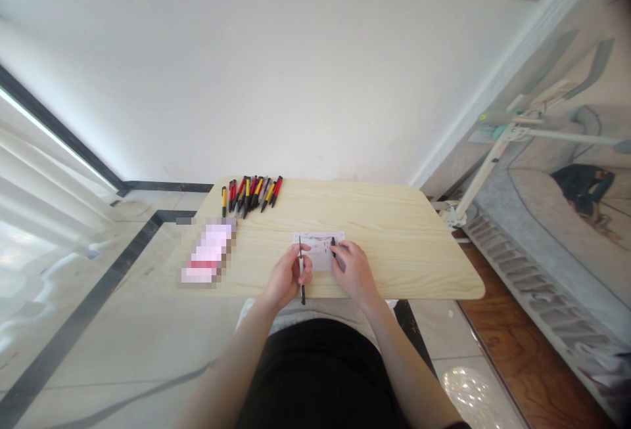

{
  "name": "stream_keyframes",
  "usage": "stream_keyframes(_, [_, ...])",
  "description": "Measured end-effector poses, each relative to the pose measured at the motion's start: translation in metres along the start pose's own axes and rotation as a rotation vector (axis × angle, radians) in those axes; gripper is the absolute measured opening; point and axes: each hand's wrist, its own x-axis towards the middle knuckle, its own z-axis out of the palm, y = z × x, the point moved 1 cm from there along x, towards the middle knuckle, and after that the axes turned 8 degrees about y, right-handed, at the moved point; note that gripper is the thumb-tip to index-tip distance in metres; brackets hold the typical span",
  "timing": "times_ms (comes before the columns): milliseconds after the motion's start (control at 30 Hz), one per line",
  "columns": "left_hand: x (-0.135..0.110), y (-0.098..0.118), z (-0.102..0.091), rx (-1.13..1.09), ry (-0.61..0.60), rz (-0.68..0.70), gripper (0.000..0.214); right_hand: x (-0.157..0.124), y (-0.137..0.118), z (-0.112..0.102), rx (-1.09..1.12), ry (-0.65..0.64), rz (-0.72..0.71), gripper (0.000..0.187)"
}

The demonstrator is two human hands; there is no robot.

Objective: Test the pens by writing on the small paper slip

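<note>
My left hand is closed around a thin white and black pen part that points toward me over the table's near edge. My right hand is closed on a small dark piece, held above a white paper card with red marks that lies flat on the light wooden table. Both hands sit close together at the card.
Several red, yellow and black pens lie in a bunch at the table's far left. A blurred pink and white item sits at the left edge. A white wall is behind; a sofa and a stand are to the right.
</note>
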Motion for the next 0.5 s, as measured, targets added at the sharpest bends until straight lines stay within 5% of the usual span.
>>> stream_keyframes(500, [-0.0026, -0.0001, 0.0018, 0.039, 0.034, 0.02, 0.029, -0.0008, 0.0007, 0.0007, 0.009, -0.028, 0.005, 0.027])
